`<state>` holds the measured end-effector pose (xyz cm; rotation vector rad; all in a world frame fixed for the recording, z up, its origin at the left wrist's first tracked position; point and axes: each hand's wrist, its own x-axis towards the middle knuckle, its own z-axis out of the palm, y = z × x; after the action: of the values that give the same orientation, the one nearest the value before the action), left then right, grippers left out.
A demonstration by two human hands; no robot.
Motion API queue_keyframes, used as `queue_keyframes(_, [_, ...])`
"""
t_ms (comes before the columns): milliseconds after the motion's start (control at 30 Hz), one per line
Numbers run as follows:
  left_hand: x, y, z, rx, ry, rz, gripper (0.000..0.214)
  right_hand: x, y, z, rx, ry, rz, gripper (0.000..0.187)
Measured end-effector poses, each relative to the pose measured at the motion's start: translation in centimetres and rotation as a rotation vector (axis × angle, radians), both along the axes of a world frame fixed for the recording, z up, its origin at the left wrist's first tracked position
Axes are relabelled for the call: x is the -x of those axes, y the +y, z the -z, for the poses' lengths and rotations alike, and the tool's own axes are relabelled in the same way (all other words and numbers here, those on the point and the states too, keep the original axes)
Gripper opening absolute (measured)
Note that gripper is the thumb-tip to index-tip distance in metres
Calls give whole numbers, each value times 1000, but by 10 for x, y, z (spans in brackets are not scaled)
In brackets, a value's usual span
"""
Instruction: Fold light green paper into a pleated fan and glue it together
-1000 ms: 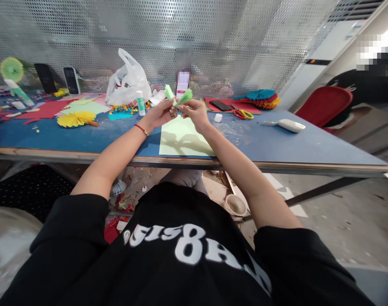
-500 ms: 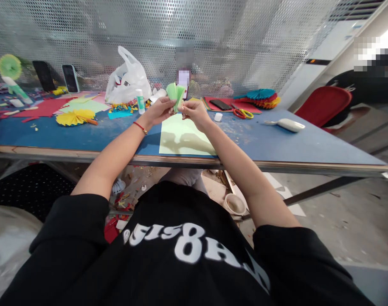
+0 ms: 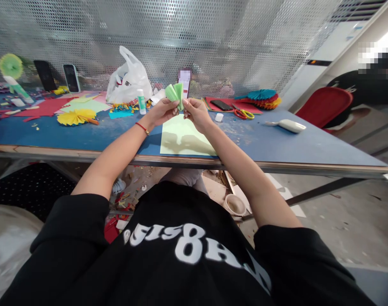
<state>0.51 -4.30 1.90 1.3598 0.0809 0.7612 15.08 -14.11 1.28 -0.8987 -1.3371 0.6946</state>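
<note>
Both of my hands are raised over the blue table (image 3: 276, 142) and pinch the base of a pleated green paper fan (image 3: 175, 92). My left hand (image 3: 163, 112), with a red bracelet at the wrist, grips it from the left. My right hand (image 3: 195, 112) grips it from the right, fingers closed. The two folded halves stand upright, close together. Under my hands a pale green paper sheet (image 3: 185, 138) lies flat at the table's near edge.
A glue stick (image 3: 141, 102), white plastic bag (image 3: 129, 80), yellow paper fan (image 3: 76, 116) and phones (image 3: 70, 78) stand to the left. Scissors (image 3: 243, 114), a dark phone (image 3: 222, 105), stacked coloured fans (image 3: 262, 98) and a white object (image 3: 288, 125) lie right. A red chair (image 3: 324, 104) is beyond.
The two halves of the green pleated paper, spread apart in a V a second ago, have been brought together and stand upright between my fingers. My hands stayed in place.
</note>
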Motion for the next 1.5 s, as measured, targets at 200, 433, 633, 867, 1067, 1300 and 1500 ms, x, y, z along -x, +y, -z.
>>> queue_keyframes(200, [1, -5, -3, 249, -120, -36, 34, 2, -2, -2, 29, 44, 33, 45])
queue_keyframes(433, [4, -11, -7, 308, -112, 3, 30, 1, 0, 2, -8, 45, 18, 54])
queue_keyframes(633, [-1, 0, 2, 249, -65, 38, 43, -2, 2, 1, -84, -56, 97, 59])
queue_keyframes(867, [-1, 4, 7, 160, -33, 22, 30, 2, -5, -2, 55, -110, 77, 61])
queue_keyframes(1067, [3, 1, 6, 85, 11, 28, 27, 3, -10, -4, 201, -20, 13, 70])
queue_keyframes(1300, [3, -2, 4, 74, 26, 29, 18, 1, -10, -5, 289, 38, -49, 67])
queue_keyframes(1500, [4, -7, 3, 74, 55, 30, 9, -3, -12, -6, 363, 78, -102, 56])
